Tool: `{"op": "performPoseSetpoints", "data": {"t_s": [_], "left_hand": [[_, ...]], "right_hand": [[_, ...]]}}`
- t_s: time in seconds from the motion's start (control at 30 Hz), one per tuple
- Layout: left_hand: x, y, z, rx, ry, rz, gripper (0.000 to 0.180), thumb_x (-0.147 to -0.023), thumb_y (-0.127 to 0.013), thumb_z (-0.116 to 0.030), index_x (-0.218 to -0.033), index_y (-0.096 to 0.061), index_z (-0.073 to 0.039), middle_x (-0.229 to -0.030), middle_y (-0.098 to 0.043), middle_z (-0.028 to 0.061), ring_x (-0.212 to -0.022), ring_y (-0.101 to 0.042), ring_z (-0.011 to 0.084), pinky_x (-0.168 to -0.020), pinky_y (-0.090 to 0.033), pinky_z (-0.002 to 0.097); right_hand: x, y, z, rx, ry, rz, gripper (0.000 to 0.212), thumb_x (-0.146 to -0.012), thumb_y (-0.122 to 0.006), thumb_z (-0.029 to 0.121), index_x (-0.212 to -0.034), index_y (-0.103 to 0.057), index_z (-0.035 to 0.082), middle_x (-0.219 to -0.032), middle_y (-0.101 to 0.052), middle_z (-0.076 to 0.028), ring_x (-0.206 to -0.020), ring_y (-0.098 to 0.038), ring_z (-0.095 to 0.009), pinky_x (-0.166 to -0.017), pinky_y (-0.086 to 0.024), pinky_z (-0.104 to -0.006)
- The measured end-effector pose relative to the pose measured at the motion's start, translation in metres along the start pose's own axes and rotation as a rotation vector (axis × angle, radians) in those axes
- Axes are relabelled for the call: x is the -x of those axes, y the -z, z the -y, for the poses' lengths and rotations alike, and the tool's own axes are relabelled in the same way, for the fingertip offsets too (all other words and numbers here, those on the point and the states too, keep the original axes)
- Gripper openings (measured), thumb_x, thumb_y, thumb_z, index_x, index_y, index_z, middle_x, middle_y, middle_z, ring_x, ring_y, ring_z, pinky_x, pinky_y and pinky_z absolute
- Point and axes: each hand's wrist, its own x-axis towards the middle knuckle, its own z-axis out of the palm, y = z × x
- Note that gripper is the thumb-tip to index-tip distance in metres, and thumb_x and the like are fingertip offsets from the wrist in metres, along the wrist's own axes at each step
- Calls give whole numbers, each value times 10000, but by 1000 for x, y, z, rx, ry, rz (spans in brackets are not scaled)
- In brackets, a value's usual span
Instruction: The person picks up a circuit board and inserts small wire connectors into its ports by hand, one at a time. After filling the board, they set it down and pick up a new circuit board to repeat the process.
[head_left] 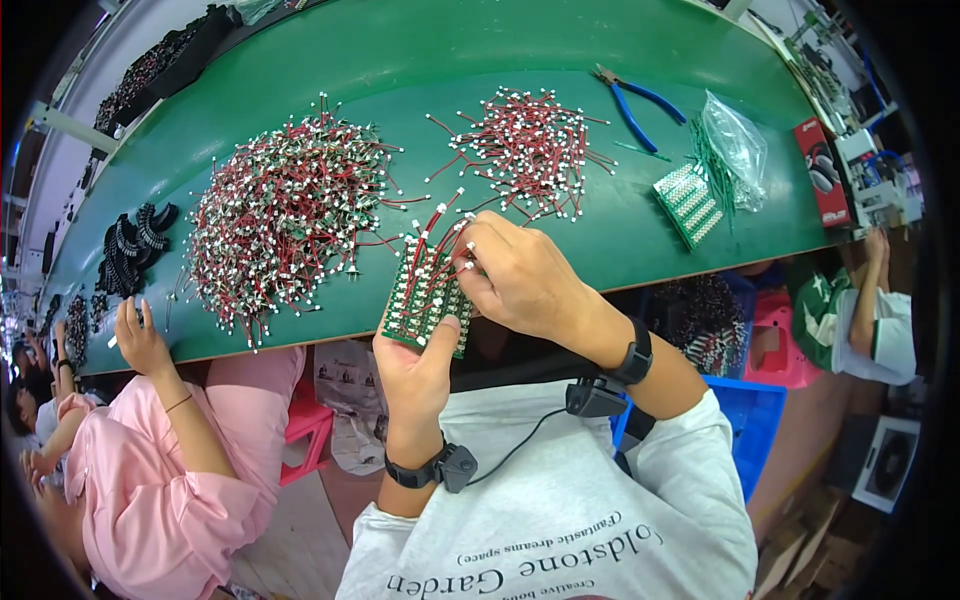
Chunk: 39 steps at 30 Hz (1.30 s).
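My left hand (pixel 415 375) grips a green circuit board panel (pixel 408 318) by its near edge, the thumb lying over the top. Rows of white connectors cover the panel, and several short red wires with white plugs stand up from it. Above the panel's right side, my right hand (pixel 520 270) has its fingertips pinched at a red wire lead (pixel 462 262); the fingers partly hide it. Beyond my hands lies a smaller heap of red wire leads (pixel 530 150). A larger heap of red wires with white ends (pixel 290 220) spreads to the left.
Blue-handled cutters (pixel 640 105) lie at the back right, near another green panel (pixel 690 205), green ties and a clear plastic bag (pixel 735 150). A red box (pixel 822 172) stands at the right end. Black coiled parts (pixel 130 245) lie left, beside a person in pink (pixel 180 480).
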Motion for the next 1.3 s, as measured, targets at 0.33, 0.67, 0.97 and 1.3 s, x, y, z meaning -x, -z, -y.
{"op": "performPoseSetpoints", "data": {"t_s": [0.33,0.67,0.97,1.3], "left_hand": [[3,-2,1,-179,30,31,632,-848,-546,154,-1451,-378,67,-1098,-629,46,-867,-581,60,-737,-471,192],[3,0,0,-189,29,69,642,-848,-513,162,-1464,-362,62,-1217,-595,68,-958,-575,72,-764,-476,193],[5,-3,-4,-124,-10,-27,472,-821,-568,143,-1284,-541,56,-1055,-650,45,-857,-590,57,-715,-469,195],[4,-6,-8,69,29,-137,343,-802,-571,163,-1120,-593,37,-1021,-669,66,-862,-652,125,-756,-506,260]], "right_hand": [[2,-3,9,226,21,84,172,-738,-635,36,-888,-555,11,-840,-566,-109,-699,-608,-295,-573,-521,-393],[6,-8,9,261,38,99,72,-721,-619,39,-737,-551,22,-833,-557,-67,-799,-598,-238,-582,-535,-355],[4,0,5,15,34,20,129,-764,-657,1,-826,-544,6,-791,-558,-103,-640,-601,-286,-549,-511,-383],[3,-1,5,-63,24,-46,151,-748,-658,-35,-837,-542,2,-749,-551,-115,-592,-605,-274,-512,-489,-373]]}}
